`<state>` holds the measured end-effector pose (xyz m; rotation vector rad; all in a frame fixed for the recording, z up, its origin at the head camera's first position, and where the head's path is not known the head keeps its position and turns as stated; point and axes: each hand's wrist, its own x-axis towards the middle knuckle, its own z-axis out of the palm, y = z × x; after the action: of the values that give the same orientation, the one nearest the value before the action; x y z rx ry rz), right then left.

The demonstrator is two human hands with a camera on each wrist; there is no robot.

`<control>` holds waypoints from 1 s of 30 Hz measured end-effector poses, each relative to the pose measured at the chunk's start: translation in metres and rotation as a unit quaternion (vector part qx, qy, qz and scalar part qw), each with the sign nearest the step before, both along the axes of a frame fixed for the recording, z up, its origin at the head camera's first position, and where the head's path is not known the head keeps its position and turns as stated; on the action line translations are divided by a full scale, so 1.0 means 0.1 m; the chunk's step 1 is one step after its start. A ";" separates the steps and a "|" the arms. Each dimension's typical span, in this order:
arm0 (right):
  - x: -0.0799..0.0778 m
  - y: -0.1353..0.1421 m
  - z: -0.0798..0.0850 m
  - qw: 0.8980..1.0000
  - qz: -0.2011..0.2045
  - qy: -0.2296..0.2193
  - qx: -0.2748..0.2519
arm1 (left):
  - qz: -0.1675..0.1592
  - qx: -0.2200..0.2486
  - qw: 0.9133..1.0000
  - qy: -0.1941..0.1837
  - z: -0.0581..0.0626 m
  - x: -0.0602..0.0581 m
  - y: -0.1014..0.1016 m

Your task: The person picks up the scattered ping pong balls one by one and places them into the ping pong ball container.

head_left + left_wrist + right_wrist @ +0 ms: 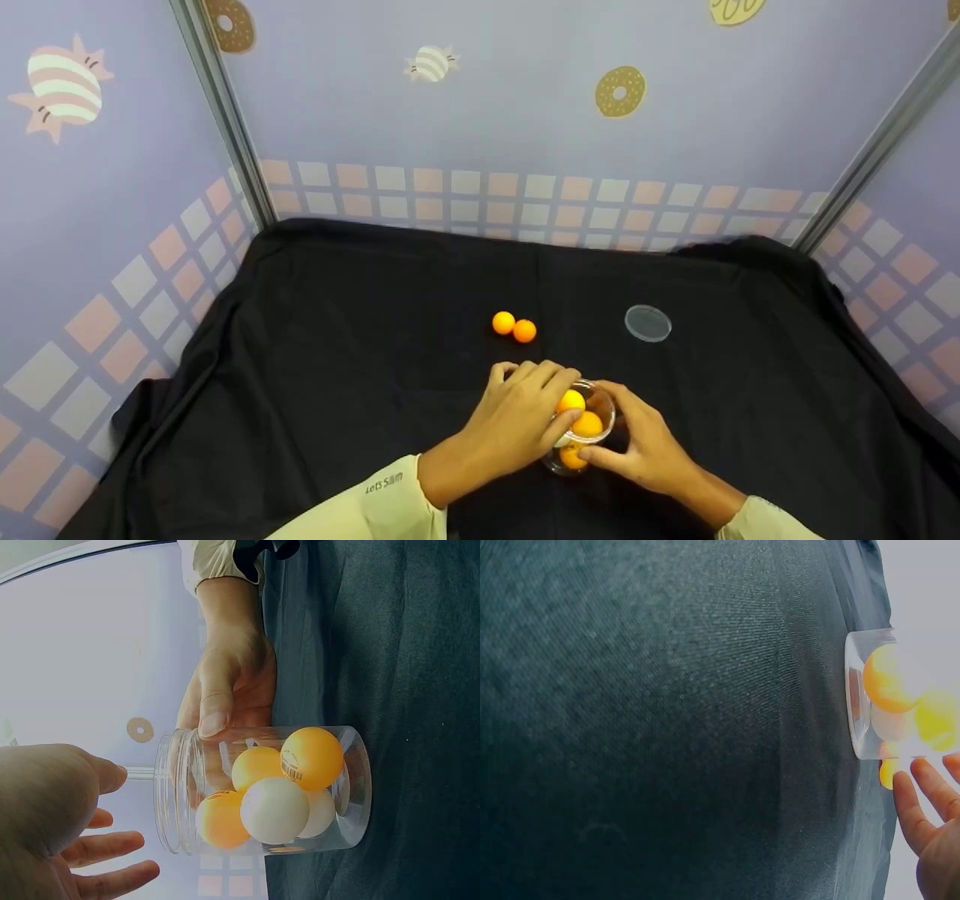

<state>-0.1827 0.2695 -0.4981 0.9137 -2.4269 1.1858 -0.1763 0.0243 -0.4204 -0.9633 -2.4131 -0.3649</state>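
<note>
A clear plastic jar (606, 405) holds several orange and white table tennis balls (311, 757); it stands upright on the black cloth. My right hand (645, 442) grips its side, with the thumb and fingers around the wall near the rim. Over the jar's mouth hovers my left hand (517, 409). Its fingers (112, 844) are spread loosely just outside the rim in the left wrist view, with no ball between them. Past the jar, two orange balls (514, 327) lie side by side on the cloth.
A round clear lid (648, 323) lies flat on the cloth to the right, beyond my right hand. The black cloth (360, 322) covers the table and bunches at its sides. Patterned walls (525, 112) stand behind and on both sides.
</note>
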 end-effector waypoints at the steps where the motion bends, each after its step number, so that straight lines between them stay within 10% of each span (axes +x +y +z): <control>1: 0.00 0.00 0.00 1.000 0.000 0.002 0.000 | 0.000 0.001 1.000 -0.003 0.01 0.00 0.00; 30: 0.01 0.01 -0.02 1.000 -0.012 0.000 0.000 | 0.044 0.021 0.999 0.018 -0.05 -0.28 0.02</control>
<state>-0.1816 0.2707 -0.5003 0.8826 -2.4306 1.1788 -0.2041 0.0261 -0.4256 -0.8338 -2.3963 -0.3625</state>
